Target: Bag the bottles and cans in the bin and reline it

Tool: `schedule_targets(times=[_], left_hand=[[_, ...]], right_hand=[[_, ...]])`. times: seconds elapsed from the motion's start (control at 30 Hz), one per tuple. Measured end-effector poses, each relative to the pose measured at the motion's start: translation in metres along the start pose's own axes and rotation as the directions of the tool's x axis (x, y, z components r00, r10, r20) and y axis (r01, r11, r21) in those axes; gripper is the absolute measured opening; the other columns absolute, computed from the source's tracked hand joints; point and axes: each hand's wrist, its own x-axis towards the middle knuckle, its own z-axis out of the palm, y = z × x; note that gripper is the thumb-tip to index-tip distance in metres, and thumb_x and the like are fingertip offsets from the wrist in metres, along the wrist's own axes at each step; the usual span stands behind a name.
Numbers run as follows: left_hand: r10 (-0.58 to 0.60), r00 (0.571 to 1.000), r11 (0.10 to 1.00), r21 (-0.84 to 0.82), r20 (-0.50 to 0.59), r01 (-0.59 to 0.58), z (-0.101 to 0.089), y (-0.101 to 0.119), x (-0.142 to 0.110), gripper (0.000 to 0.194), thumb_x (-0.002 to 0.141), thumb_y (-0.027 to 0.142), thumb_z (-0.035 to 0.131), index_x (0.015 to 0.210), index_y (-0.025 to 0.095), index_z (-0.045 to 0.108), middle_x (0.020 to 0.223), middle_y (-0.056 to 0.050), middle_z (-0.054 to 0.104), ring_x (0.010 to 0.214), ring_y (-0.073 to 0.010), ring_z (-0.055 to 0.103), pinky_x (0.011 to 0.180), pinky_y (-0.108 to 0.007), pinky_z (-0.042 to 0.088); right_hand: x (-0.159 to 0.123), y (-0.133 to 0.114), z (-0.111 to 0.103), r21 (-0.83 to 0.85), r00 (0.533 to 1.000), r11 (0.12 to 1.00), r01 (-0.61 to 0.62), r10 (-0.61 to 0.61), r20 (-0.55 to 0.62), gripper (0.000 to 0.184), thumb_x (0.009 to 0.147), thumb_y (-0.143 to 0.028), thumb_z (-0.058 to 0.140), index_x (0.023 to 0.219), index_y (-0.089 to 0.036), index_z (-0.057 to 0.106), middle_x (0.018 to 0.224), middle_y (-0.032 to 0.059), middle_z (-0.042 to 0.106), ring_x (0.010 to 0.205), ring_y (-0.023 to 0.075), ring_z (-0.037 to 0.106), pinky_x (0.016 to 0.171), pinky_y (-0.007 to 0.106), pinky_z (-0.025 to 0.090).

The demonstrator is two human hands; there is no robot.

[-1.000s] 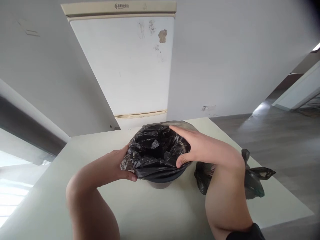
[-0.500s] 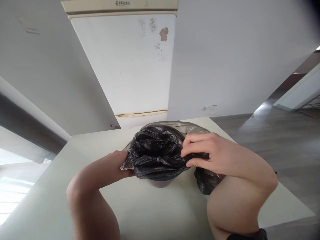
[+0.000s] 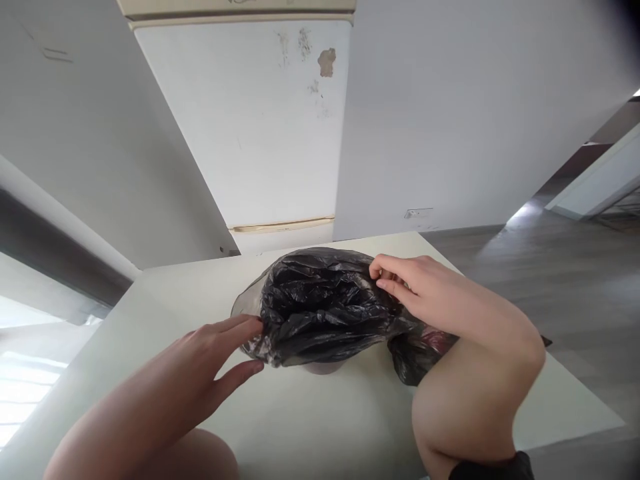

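A black garbage bag point(image 3: 320, 340) is draped over a pale round bin point(image 3: 323, 368), of which only a bit of the lower wall shows. The bag's crumpled mouth faces up, its thin edge hanging outside the rim. My left hand point(image 3: 220, 353) rests at the bag's left side, fingertips against the plastic and thumb apart below them. At the right of the mouth, my right hand point(image 3: 405, 280) has curled fingers and thumb pinching the bag's edge. A bunched black plastic bundle point(image 3: 415, 360) with a reddish patch lies beside the bin, partly behind my right forearm.
Everything stands on a pale table point(image 3: 325, 427). A white refrigerator point(image 3: 250, 120) with worn spots is beyond its far edge. A wall socket point(image 3: 419, 213) is to the right, above grey wooden flooring point(image 3: 500, 267).
My left hand has loosened and drawn back left, its thumb now showing. My right hand has shifted slightly up along the rim. The bag's edge spreads wider at the left and front.
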Motion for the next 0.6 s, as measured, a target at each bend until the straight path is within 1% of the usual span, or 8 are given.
schedule_targets(times=[0.1,0.2,0.3,0.37,0.43,0.5,0.53,0.6], left_hand=[[0.055,0.996,0.998,-0.01,0.069,-0.054,0.0,0.005,0.001,0.036,0.097,0.05,0.063,0.13,0.04,0.074,0.125,0.0,0.078,0.116,-0.0255,0.073,0.11,-0.039,0.057],[0.1,0.983,0.994,0.019,0.151,-0.104,-0.001,0.012,0.004,0.03,0.099,0.044,0.061,0.125,0.044,0.076,0.132,0.002,0.075,0.118,-0.025,0.073,0.11,-0.039,0.057],[0.132,0.954,0.99,0.002,0.27,-0.138,-0.002,0.018,0.009,0.027,0.099,0.039,0.06,0.117,0.045,0.079,0.132,0.003,0.074,0.113,-0.0239,0.074,0.103,-0.038,0.06],[0.14,0.941,0.99,-0.042,0.307,-0.133,-0.002,0.02,0.014,0.027,0.099,0.037,0.058,0.111,0.043,0.08,0.127,0.002,0.075,0.11,-0.0224,0.074,0.101,-0.036,0.06],[0.139,0.951,0.989,-0.088,0.275,-0.119,-0.002,0.017,0.019,0.026,0.099,0.038,0.057,0.107,0.04,0.081,0.116,0.0,0.078,0.106,-0.022,0.074,0.099,-0.035,0.06],[0.113,0.973,0.99,-0.104,0.202,-0.094,-0.002,0.012,0.023,0.026,0.099,0.04,0.056,0.106,0.036,0.081,0.107,-0.002,0.079,0.101,-0.0217,0.073,0.097,-0.034,0.06],[0.09,0.981,0.993,-0.093,0.169,-0.075,-0.002,0.008,0.024,0.027,0.1,0.041,0.055,0.105,0.034,0.08,0.103,-0.002,0.079,0.097,-0.0211,0.073,0.094,-0.033,0.06],[0.022,0.993,0.999,-0.033,0.118,-0.019,-0.002,0.001,0.025,0.029,0.102,0.043,0.051,0.102,0.032,0.078,0.098,-0.001,0.078,0.089,-0.0193,0.072,0.087,-0.032,0.06]], right_hand=[[0.003,-0.001,0.003,-0.025,0.998,0.998,-0.056,0.055,-0.034,0.027,0.106,-0.036,0.039,0.106,-0.029,0.065,0.082,0.0007,0.072,0.065,0.019,0.065,0.057,0.03,0.045],[0.005,-0.006,0.005,-0.005,0.998,0.998,-0.064,0.063,-0.028,0.034,0.107,-0.036,0.036,0.127,-0.031,0.064,0.104,0.004,0.077,0.083,0.0224,0.073,0.066,0.032,0.051],[0.011,-0.011,0.008,0.017,0.999,0.998,-0.053,0.053,-0.004,0.042,0.108,-0.038,0.037,0.145,-0.034,0.057,0.124,0.0063,0.076,0.101,0.0269,0.075,0.074,0.036,0.056],[0.016,-0.012,0.012,0.039,0.999,0.999,-0.035,0.035,0.004,0.046,0.109,-0.042,0.037,0.151,-0.034,0.054,0.137,0.0067,0.072,0.114,0.0296,0.073,0.085,0.04,0.058],[0.023,-0.012,0.015,0.067,1.0,0.998,-0.008,0.009,-0.007,0.05,0.109,-0.048,0.036,0.155,-0.033,0.052,0.148,0.0061,0.065,0.127,0.0313,0.068,0.097,0.044,0.056],[0.028,-0.012,0.018,0.093,1.0,0.996,0.006,-0.004,-0.025,0.054,0.109,-0.054,0.034,0.156,-0.033,0.051,0.153,0.0057,0.061,0.132,0.0321,0.064,0.102,0.045,0.054],[0.029,-0.012,0.019,0.104,1.0,0.995,-0.007,0.01,-0.028,0.055,0.109,-0.056,0.033,0.155,-0.033,0.051,0.151,0.0063,0.063,0.129,0.0323,0.066,0.1,0.045,0.054],[0.03,-0.013,0.018,0.109,0.997,0.991,-0.077,0.079,-0.014,0.056,0.108,-0.061,0.032,0.152,-0.033,0.054,0.136,0.0083,0.072,0.113,0.032,0.072,0.09,0.043,0.056]])
